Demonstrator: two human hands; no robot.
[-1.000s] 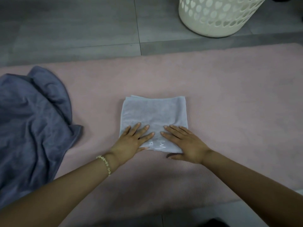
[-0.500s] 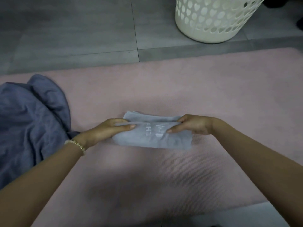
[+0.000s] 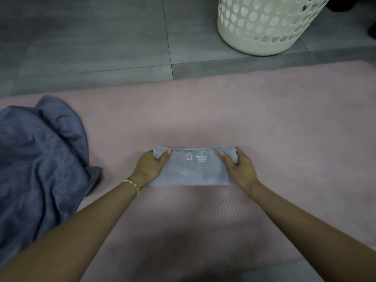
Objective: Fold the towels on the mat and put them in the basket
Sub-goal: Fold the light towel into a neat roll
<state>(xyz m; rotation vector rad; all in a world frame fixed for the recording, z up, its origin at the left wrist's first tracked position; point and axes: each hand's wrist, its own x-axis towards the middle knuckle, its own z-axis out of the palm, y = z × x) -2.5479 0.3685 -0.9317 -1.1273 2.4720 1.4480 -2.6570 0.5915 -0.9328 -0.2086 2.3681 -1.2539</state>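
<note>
A small light grey towel (image 3: pixel 193 171) lies folded into a narrow strip in the middle of the pink mat (image 3: pixel 284 123), white printed marks facing up. My left hand (image 3: pixel 150 167) grips its left end, thumb on top and fingers curled under the far corner. My right hand (image 3: pixel 238 167) grips the right end the same way. A larger blue-grey towel (image 3: pixel 38 159) lies crumpled on the mat's left side. The white perforated basket (image 3: pixel 262 23) stands on the floor beyond the mat, at the upper right.
Grey floor tiles (image 3: pixel 91 47) lie beyond the mat's far edge. A dark object (image 3: pixel 372 29) shows at the right edge beside the basket. Bare mat stretches to the right of the folded towel and between my forearms.
Both hands went from pressing flat on the square towel to lifting its near edge and folding it away from me. The towel is now a narrow strip, held at both ends.
</note>
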